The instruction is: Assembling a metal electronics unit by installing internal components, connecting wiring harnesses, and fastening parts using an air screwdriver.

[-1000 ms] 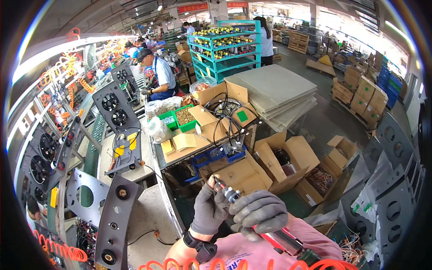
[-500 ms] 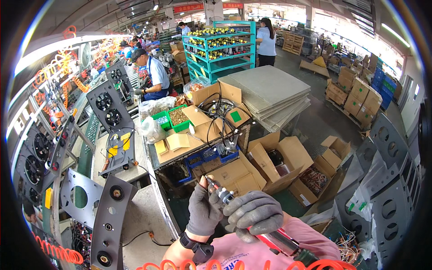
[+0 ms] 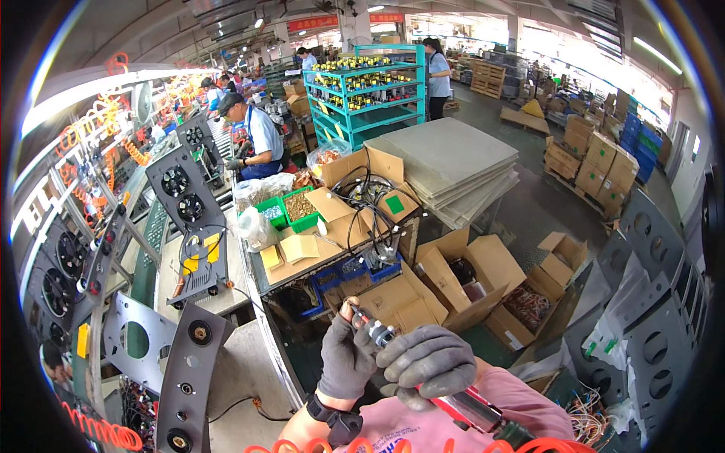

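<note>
The right hand (image 3: 428, 361) grips one red tool (image 3: 479, 408) before the pink shirt (image 3: 400, 424); the left hand (image 3: 346, 359) curls its fingers by the tool's tip, whether gripping cannot be told. Two green bins (image 3: 308, 223) stand beyond.

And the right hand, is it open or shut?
Shut: the right hand has its gloved fingers curled around the red power screwdriver.

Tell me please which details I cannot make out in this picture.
- Red tool: head view, gripped section hidden by the right hand.
- Thin tip by the left hand: head view, too small to tell its shape.
- Dark panel: head view, lower end cut off by the bottom edge.
</note>
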The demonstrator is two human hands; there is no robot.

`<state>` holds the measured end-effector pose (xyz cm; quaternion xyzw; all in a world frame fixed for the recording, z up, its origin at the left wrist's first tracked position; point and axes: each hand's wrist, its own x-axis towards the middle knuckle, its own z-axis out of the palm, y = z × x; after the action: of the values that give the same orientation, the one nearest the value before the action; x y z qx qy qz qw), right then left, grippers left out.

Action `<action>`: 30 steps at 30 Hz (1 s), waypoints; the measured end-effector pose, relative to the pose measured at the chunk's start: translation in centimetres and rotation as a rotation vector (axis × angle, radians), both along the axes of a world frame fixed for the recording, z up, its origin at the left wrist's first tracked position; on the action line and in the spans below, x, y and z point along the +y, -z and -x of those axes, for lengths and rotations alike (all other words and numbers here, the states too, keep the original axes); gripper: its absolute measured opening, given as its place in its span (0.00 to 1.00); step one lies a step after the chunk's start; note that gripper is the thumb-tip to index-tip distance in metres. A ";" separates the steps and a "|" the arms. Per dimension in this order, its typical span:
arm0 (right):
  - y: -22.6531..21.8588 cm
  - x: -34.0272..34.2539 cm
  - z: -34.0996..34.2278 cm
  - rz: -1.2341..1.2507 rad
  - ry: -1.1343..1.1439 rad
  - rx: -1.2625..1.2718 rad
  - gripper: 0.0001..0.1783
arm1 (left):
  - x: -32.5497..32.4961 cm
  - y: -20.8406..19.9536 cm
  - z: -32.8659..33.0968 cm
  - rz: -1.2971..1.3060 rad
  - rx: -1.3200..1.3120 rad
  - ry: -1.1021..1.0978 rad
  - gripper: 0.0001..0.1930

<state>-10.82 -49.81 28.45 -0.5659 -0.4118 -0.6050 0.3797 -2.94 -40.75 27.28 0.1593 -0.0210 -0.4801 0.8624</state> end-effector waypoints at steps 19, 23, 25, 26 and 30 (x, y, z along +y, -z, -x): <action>0.4 0.0 0.4 -0.039 0.059 -0.146 0.12 | 0.1 1.1 0.4 0.077 0.006 0.091 0.09; 0.3 -0.1 1.0 -0.064 -0.021 -0.039 0.11 | 0.0 0.7 1.0 -0.052 -0.097 0.001 0.08; 0.2 -0.2 1.0 -0.067 -0.026 -0.033 0.11 | -0.2 0.6 0.7 0.020 -0.073 0.055 0.08; 0.2 -0.3 0.9 -0.064 -0.013 -0.067 0.11 | -0.3 0.7 0.5 0.133 -0.043 0.146 0.09; 0.1 -0.6 0.8 -0.079 0.024 -0.148 0.13 | -0.7 1.4 0.6 0.065 -0.040 0.122 0.09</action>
<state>-11.61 -50.39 28.36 -0.5089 -0.4077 -0.6654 0.3633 -3.54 -41.40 25.89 0.1389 -0.0633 -0.5274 0.8358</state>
